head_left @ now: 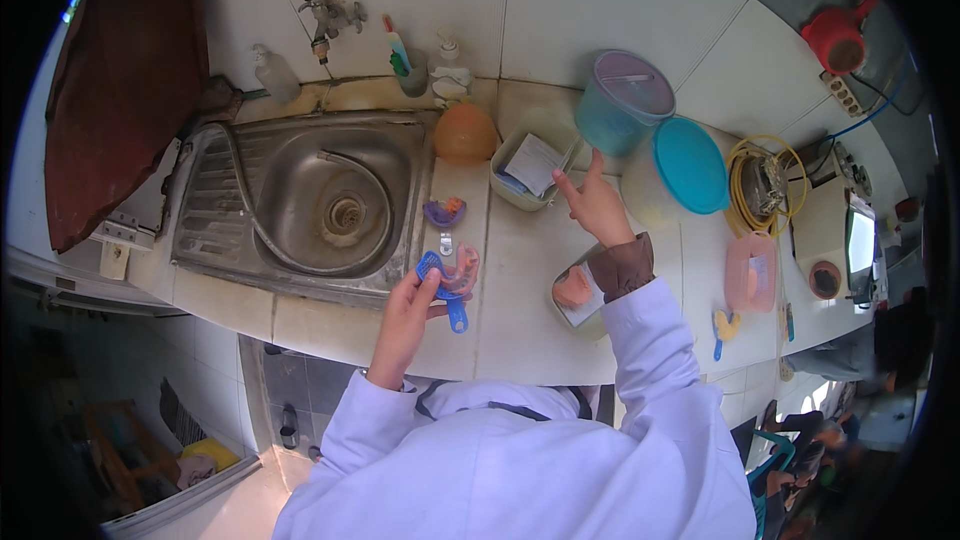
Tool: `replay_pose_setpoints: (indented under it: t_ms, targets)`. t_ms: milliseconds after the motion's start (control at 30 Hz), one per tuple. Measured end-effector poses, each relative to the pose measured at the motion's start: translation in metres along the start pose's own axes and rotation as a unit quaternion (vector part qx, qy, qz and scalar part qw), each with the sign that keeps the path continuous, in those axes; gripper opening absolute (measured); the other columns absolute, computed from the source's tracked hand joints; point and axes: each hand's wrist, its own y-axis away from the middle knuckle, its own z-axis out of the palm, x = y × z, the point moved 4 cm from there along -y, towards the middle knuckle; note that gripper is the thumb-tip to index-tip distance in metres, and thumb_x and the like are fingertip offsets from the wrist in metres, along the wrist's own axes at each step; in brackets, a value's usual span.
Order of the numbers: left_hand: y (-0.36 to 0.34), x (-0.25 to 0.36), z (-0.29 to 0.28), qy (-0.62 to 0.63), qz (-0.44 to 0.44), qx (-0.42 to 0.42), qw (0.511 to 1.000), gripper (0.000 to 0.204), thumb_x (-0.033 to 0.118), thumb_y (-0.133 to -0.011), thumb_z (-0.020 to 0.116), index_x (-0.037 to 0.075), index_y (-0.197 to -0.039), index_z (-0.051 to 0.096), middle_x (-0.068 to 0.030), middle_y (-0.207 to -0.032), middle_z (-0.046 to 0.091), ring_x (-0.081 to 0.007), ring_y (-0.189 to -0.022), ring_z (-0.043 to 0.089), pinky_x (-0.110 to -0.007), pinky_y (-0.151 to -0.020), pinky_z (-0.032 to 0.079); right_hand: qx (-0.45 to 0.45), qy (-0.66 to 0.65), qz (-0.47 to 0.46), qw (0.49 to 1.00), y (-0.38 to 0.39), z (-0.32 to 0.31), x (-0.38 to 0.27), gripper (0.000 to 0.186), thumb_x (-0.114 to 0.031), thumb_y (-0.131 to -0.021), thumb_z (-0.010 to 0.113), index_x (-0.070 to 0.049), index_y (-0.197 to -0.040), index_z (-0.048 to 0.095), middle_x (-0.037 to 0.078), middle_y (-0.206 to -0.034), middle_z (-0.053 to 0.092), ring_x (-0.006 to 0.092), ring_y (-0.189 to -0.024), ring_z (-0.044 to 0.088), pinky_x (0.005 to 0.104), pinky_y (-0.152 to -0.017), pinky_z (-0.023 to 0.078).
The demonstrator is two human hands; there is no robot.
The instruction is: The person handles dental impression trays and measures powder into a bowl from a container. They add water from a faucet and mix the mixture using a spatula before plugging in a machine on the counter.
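Note:
My left hand (405, 320) is closed on a blue dental impression tray (457, 314) near the counter's front edge. Pinkish horseshoe-shaped material (466, 268) shows on or against the tray; whether it is attached I cannot tell. Just beyond lies a metal impression tray (446, 242) with purple and orange material. My right hand (598, 205) reaches over the counter, thumb and index finger apart and nothing visible in them. Its fingertips are beside a pale green box (515, 193) holding papers (534, 164). Under my right forearm, another box (590, 325) with an orange-pink lump (572, 289) is partly hidden.
On the left is a steel sink (300, 170) with a hose. An orange round container (465, 135) stands behind the trays. Blue (615, 120) and turquoise-lidded tubs (690, 165) stand at the back right, near a coiled yellow hose (755, 185) and pink box (750, 275). People are far right.

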Motion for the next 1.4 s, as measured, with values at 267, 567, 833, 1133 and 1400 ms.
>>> replay_pose_setpoints:
  t_ms: [267,567,833,1133,1400]
  targets:
    - [0.006,0.001,-0.016,0.002,0.001,0.026,1.000,0.037,0.031,-0.103,0.042,0.000,-0.115,0.056,-0.0160,-0.106,0.067,-0.0260,-0.092,0.069,-0.036,-0.081,0.056,-0.160,-0.126,0.026,0.979,-0.052,0.038,0.047,0.051,-0.008,-0.090,0.044,0.016,-0.130,0.022,0.023,-0.084,0.064,0.0240,-0.059,0.068,0.0334,-0.045,0.055]
    - [-0.030,-0.025,-0.034,-0.023,-0.028,0.036,0.999,0.033,0.029,-0.102,0.046,0.002,-0.119,0.054,-0.0116,-0.107,0.065,-0.0234,-0.091,0.068,-0.035,-0.078,0.056,-0.109,-0.112,0.039,0.987,-0.012,-0.015,0.087,0.044,-0.003,-0.087,0.045,0.006,-0.130,0.037,0.021,-0.082,0.064,0.0239,-0.060,0.069,0.0335,-0.048,0.054]
    - [-0.037,-0.005,-0.011,-0.017,-0.046,0.003,0.999,0.034,0.026,-0.101,0.047,0.004,-0.126,0.050,-0.0102,-0.111,0.063,-0.0209,-0.092,0.067,-0.034,-0.077,0.057,-0.042,-0.003,0.037,0.998,0.020,-0.031,0.106,0.038,-0.008,-0.085,0.052,-0.002,-0.122,0.047,0.020,-0.085,0.066,0.0283,-0.065,0.069,0.0423,-0.065,0.053]
    - [-0.027,-0.005,0.001,-0.005,-0.053,-0.022,0.998,0.032,0.019,-0.098,0.052,0.004,-0.126,0.049,-0.0103,-0.110,0.062,-0.0224,-0.093,0.067,-0.035,-0.077,0.057,0.030,0.085,0.066,0.994,0.084,-0.070,0.121,0.049,-0.029,-0.091,0.057,-0.005,-0.132,0.044,0.021,-0.091,0.068,0.0334,-0.087,0.068,0.0456,-0.075,0.051]
    - [-0.022,-0.001,0.031,-0.025,-0.035,-0.053,0.998,0.029,0.018,-0.096,0.052,0.003,-0.122,0.051,-0.0121,-0.111,0.062,-0.0230,-0.093,0.066,-0.037,-0.078,0.056,-0.077,0.065,0.208,0.973,0.170,-0.053,0.152,0.038,-0.029,-0.092,0.054,-0.003,-0.120,0.053,0.011,-0.068,0.068,0.0279,-0.071,0.069,0.0393,-0.072,0.053]
